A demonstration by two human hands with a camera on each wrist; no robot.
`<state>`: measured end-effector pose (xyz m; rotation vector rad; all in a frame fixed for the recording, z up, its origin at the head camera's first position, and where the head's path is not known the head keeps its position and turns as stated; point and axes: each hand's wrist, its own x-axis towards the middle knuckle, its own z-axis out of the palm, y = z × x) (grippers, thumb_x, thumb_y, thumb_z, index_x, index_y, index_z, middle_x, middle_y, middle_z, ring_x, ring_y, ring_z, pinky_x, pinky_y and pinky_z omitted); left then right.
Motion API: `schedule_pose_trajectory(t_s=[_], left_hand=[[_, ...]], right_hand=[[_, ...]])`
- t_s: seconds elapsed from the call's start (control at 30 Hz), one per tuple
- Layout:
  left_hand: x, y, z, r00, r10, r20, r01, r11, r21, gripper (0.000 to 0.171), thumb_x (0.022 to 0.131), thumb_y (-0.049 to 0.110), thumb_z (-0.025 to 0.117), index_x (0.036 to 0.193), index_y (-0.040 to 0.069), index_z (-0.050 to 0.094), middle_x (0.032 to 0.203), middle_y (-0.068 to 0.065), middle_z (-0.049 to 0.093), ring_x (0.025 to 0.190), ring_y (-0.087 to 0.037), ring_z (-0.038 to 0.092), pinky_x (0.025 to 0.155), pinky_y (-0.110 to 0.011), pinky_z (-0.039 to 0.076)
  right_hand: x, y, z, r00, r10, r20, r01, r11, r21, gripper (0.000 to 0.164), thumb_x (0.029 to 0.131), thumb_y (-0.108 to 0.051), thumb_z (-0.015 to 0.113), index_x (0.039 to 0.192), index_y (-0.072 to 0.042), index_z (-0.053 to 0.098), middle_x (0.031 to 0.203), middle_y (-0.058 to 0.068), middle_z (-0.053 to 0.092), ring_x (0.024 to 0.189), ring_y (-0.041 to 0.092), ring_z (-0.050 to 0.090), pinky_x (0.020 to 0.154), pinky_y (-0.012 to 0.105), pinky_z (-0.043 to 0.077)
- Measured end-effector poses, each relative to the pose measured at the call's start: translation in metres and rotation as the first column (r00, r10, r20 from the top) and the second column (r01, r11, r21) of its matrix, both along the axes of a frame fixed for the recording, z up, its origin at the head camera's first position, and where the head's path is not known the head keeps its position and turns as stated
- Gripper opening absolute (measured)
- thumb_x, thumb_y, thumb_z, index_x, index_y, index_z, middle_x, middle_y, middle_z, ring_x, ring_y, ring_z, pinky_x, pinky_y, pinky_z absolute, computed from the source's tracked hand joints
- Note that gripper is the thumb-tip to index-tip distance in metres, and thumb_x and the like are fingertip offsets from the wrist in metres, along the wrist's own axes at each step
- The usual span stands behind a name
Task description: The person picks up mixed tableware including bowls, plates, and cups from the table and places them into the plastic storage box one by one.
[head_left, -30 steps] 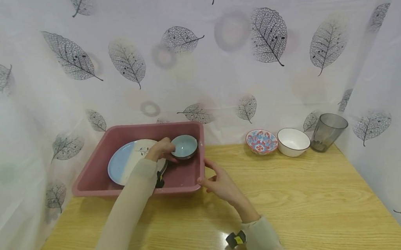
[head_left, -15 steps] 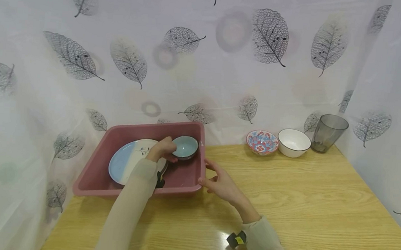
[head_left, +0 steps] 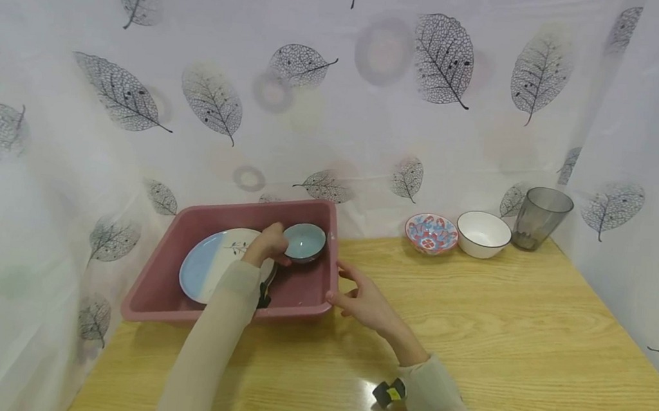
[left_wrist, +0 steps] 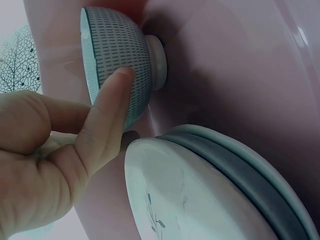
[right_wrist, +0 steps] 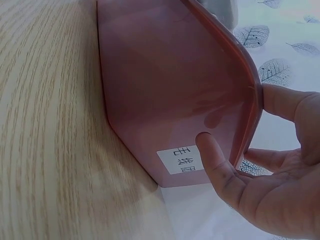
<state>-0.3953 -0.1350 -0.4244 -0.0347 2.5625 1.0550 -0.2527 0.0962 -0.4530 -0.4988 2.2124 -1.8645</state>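
My left hand (head_left: pixel 266 244) reaches into a pink basin (head_left: pixel 334 257) and pinches a small bowl (head_left: pixel 305 241) by its near side. In the left wrist view the bowl (left_wrist: pixel 117 50) shows a dashed blue-grey pattern and a pale foot, and a finger lies along its outer wall. Beside it in the basin lie stacked plates (head_left: pixel 201 266); the top one is blue and white with a leaf sprig. My right hand (head_left: pixel 365 302) grips the basin's right rim. The right wrist view shows a fingertip against the outer wall of the basin (right_wrist: pixel 165 95), near a white label (right_wrist: pixel 181 160).
At the back right stand a red-and-blue patterned bowl (head_left: pixel 430 233), a white bowl (head_left: pixel 483 234) with a dark rim and a grey see-through cup (head_left: pixel 540 219). The wooden table (head_left: pixel 498 348) runs up to a leaf-print curtain (head_left: pixel 371 125) behind and at both sides.
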Motion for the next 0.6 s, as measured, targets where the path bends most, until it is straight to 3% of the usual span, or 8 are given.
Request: schedule_pose_trajectory(t_s=[0.17, 0.27, 0.5, 0.6], left_hand=[[0.001, 0.000, -0.001, 0.999, 0.027, -0.021, -0.028, 1.000, -0.012, 0.054, 0.084, -0.020, 0.046, 0.136, -0.015, 0.034, 0.130, -0.032, 0.045, 0.095, -0.042, 0.066, 0.066, -0.036, 0.061], [0.001, -0.001, -0.001, 0.999, 0.006, -0.040, -0.009, 0.997, -0.075, 0.053, 0.084, -0.017, 0.047, 0.136, -0.014, 0.036, 0.131, -0.032, 0.048, 0.107, -0.042, 0.061, 0.070, -0.037, 0.061], [-0.003, 0.000, 0.005, 0.998, -0.029, -0.050, 0.021, 0.989, -0.147, 0.047, 0.087, -0.012, 0.046, 0.133, -0.012, 0.039, 0.128, -0.036, 0.052, 0.082, -0.039, 0.072, 0.062, -0.038, 0.061], [-0.003, 0.001, 0.011, 0.998, -0.037, -0.056, 0.028, 0.986, -0.163, 0.047, 0.088, -0.010, 0.048, 0.134, -0.011, 0.039, 0.128, -0.034, 0.052, 0.085, -0.038, 0.071, 0.064, -0.037, 0.061]], right_hand=[[0.001, -0.001, 0.000, 1.000, 0.002, -0.004, -0.002, 1.000, 0.001, 0.071, 0.093, -0.013, 0.069, 0.153, -0.005, 0.033, 0.146, 0.031, 0.041, 0.077, 0.033, 0.066, 0.068, 0.055, 0.056], [0.001, -0.002, 0.001, 1.000, 0.004, -0.007, -0.004, 1.000, 0.006, 0.070, 0.093, -0.014, 0.069, 0.153, -0.006, 0.033, 0.146, 0.031, 0.041, 0.077, 0.035, 0.066, 0.068, 0.054, 0.056], [0.000, -0.001, 0.000, 1.000, -0.012, -0.004, 0.012, 0.999, 0.034, 0.070, 0.093, -0.015, 0.069, 0.153, -0.007, 0.034, 0.145, 0.030, 0.042, 0.078, 0.035, 0.066, 0.067, 0.049, 0.057], [0.000, 0.000, 0.000, 1.000, -0.020, 0.003, 0.020, 0.999, 0.044, 0.070, 0.093, -0.017, 0.069, 0.153, -0.008, 0.034, 0.146, 0.030, 0.042, 0.079, 0.035, 0.066, 0.068, 0.051, 0.057]])
